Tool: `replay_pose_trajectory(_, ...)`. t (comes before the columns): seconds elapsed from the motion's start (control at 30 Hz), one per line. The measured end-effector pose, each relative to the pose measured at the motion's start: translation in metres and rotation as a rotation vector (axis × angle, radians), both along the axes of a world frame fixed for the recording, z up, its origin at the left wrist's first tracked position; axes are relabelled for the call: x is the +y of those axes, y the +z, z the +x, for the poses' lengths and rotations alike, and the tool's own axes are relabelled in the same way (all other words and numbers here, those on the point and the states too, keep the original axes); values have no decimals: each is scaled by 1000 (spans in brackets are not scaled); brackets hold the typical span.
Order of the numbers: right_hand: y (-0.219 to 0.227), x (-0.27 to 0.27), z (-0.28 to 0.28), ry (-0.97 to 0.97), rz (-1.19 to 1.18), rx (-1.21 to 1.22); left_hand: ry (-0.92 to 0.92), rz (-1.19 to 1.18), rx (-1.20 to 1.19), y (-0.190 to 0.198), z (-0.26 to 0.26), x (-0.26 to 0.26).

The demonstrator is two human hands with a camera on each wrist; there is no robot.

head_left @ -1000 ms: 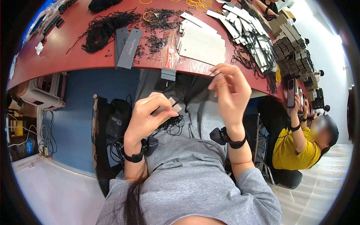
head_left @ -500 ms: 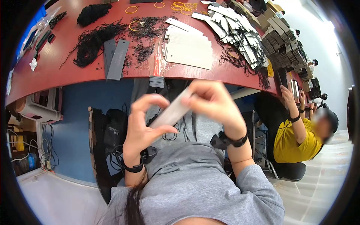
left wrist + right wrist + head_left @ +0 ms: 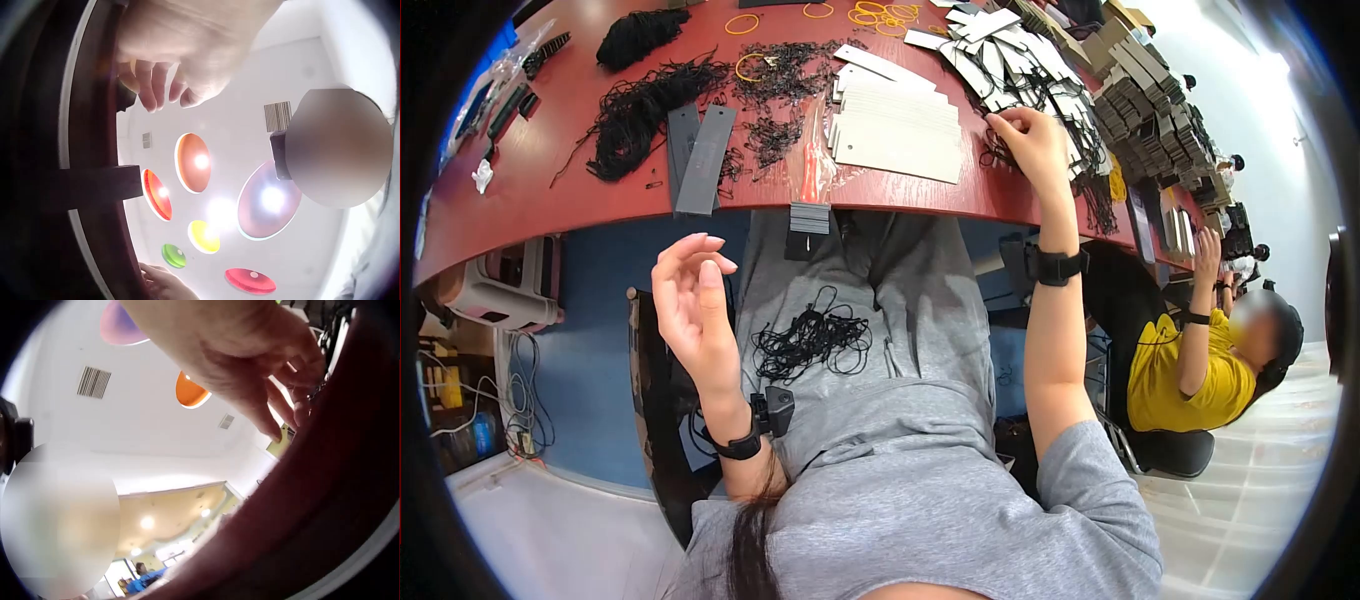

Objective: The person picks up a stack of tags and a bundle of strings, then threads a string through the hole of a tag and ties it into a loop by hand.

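Fingers of my right hand (image 3: 1030,140) rest on strung tags (image 3: 1040,75) on the table (image 3: 530,200); grasp unclear. My left hand (image 3: 690,300) hangs released above lap strings (image 3: 810,338).

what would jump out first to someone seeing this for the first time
Most striking is the long dark red table, strewn with heaps of thin black string loops and rows of pale grey card tags. The right hand reaches up to the tags and strings at the table's edge, while the left hand hangs open over the lap, where a small tangle of black strings lies on grey trousers.
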State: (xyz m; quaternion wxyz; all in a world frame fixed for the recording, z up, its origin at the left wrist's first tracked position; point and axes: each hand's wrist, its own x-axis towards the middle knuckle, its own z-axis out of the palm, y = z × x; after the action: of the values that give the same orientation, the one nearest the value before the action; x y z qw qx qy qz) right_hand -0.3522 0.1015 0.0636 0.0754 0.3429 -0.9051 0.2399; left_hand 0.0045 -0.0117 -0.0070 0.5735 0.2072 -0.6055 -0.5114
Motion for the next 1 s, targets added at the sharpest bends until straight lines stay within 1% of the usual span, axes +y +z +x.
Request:
replay_pose_trajectory(0.03,-5,-3,-5,0,-1,-1,-16,17,-1,0,0,1)
replay_pose_trajectory(0.07,-13,-8,-13,33,11,68,-31,35,-2,0,1,1)
replay_pose_trajectory(0.1,-15,-11,-14,65,23,137,-32,35,-4,-1,1,3)
replay_pose_trajectory(0.13,-15,-10,-14,64,22,137,-47,53,-5,-1,0,3)
replay_pose_trajectory(0.2,-15,-8,-13,99,71,213,-59,70,-4,0,0,3)
replay_pose_trajectory(0.23,-14,-6,-14,99,72,213,-59,86,-12,0,-1,3)
replay_pose_trajectory(0.3,-11,-2,-16,155,-66,36,-58,103,-17,1,-1,3)
replay_pose_trajectory(0.4,-6,6,-7,135,-61,22,-56,113,-20,1,-1,4)
replay_pose_trajectory(0.43,-4,8,-6,160,-50,-36,-54,115,-32,1,-1,4)
replay_pose_trajectory(0.57,0,19,4,216,-83,-12,-58,138,-64,2,-1,5)
replay_pose_trajectory(0.63,9,25,15,127,40,103,-57,141,-72,3,-1,5)
replay_pose_trajectory(0.67,7,25,14,127,40,103,-55,146,-81,3,-1,5)
replay_pose_trajectory(0.73,-2,29,8,212,36,-89,-57,148,-88,2,-1,5)
replay_pose_trajectory(0.77,-7,30,4,277,3,9,-57,149,-95,2,-1,5)
replay_pose_trajectory(0.9,-10,28,4,308,-2,69,-63,165,-99,3,-1,6)
replay_pose_trajectory(0.97,-6,26,7,309,-113,86,-66,164,-98,3,0,6)
replay_pose_trajectory(1.0,-4,26,7,310,-112,85,-66,165,-99,2,0,6)
